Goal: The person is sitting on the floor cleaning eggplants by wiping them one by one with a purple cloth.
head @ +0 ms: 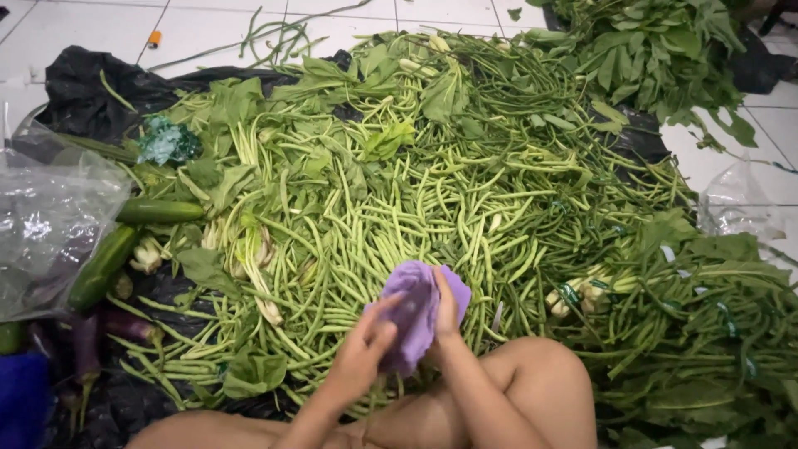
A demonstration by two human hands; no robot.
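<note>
Both my hands hold a crumpled purple cloth [413, 301] just above my knees. My left hand [362, 353] grips its lower left side with fingers curled. My right hand [445, 309] presses on its right side, thumb along the fold. Under and beyond the cloth lies a wide heap of green long beans [416, 191] spread over black plastic sheeting [79, 96] on a white tiled floor.
Leafy greens [657, 50] pile at the back right, more bundles [715, 308] at the right. Two cucumbers [104, 266] and purple eggplants [87, 345] lie at the left by a clear plastic bag [46, 224]. My bare knees [532, 382] are at the front.
</note>
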